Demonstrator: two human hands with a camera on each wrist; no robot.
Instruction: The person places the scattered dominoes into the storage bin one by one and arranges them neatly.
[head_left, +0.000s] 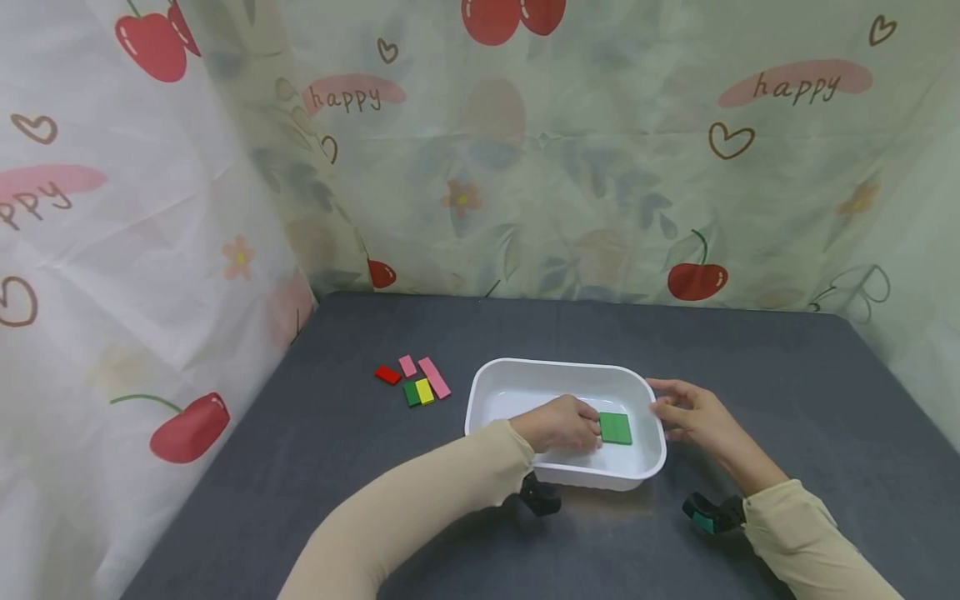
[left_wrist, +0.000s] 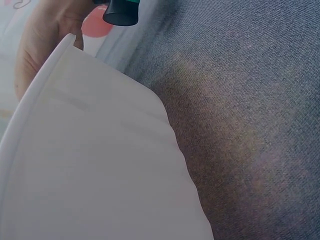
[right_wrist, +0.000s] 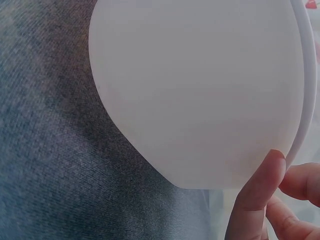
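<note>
A white plastic tray (head_left: 600, 479) stands on the dark table. My left hand (head_left: 566, 423) reaches over its near wall, fingers bent down at the tray floor beside a flat green square (head_left: 616, 428), perhaps several pieces laid together. The fingertips are hidden, so whether they pinch a piece cannot be seen. At the tray's right end, my right hand (head_left: 693, 417) holds the rim. The right wrist view has its thumb (right_wrist: 260, 185) on the outer wall and the other fingers at the rim. Only the tray's outer wall (left_wrist: 100, 150) and the right hand (left_wrist: 47, 45) appear in the left wrist view.
Left of the tray lie small flat blocks: a red one (head_left: 387, 375), a short pink one (head_left: 407, 366), a long pink one (head_left: 435, 378), a dark green one (head_left: 412, 393) and a yellow one (head_left: 424, 392). Patterned cloth (head_left: 540, 167) hangs behind the table and along its left.
</note>
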